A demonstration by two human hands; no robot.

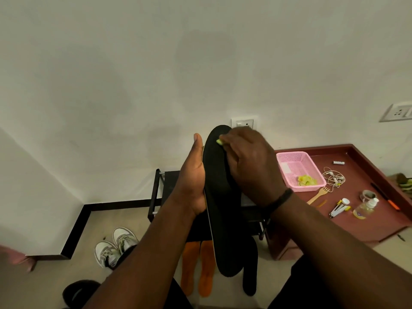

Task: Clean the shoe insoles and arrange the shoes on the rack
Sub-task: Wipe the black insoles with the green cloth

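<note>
Left hand [193,181] grips the black insole [219,197], right hand [247,161] pinches a yellow cloth [219,142] against it; orange insoles [198,268] and sneakers [116,246] lie on the floor, unracked.

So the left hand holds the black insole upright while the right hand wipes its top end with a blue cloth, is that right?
Not quite: the cloth is yellow-green, not blue, as the head view shows. The left hand holds the black insole upright while the right hand wipes its top end.

The right hand [247,161] hides nearly all of the yellow cloth [219,141] and part of the socket [244,123]. The insole [219,197] covers the left hand's [191,181] fingers and much of the rack [166,181]. The far-right socket [399,112] is cut off.
</note>
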